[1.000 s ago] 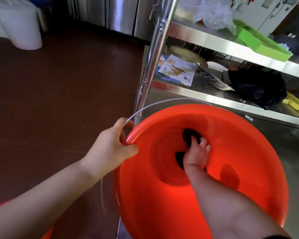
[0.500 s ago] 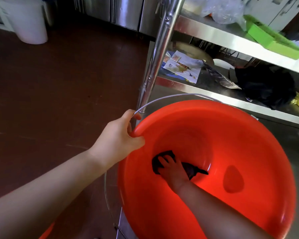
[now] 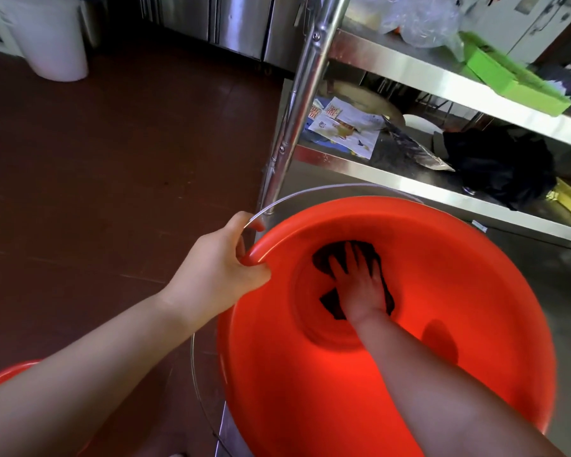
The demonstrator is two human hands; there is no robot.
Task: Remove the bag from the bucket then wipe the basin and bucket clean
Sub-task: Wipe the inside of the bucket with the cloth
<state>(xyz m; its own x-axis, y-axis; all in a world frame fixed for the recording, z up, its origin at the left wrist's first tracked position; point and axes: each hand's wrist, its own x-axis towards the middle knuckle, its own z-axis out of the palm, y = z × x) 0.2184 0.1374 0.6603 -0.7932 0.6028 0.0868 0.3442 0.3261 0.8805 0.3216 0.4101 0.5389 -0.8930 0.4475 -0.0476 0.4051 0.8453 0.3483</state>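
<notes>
At the upper left of the frame, a white bin [image 3: 51, 37] on dark brown floor [image 3: 112, 153]; at the lower left edge, a slice of a second orange vessel [image 3: 0, 377]. Left of centre, left hand [image 3: 218, 268] gripping the near-left rim of the orange bucket [image 3: 475, 291], thumb curled over the lip, fingers wrapped outside by the wire handle [image 3: 310, 192]. At centre right, deep in the bucket's bottom, right hand [image 3: 360, 285] flat with fingers spread, pressing a dark cloth [image 3: 323, 255] against the base. Above, a steel rack post [image 3: 297, 103] and shelves [image 3: 409, 179] with printed papers [image 3: 346, 127]; at the upper right, a clear plastic bag [image 3: 419, 18], a green tray [image 3: 508, 74], a black bundle [image 3: 501, 163]
</notes>
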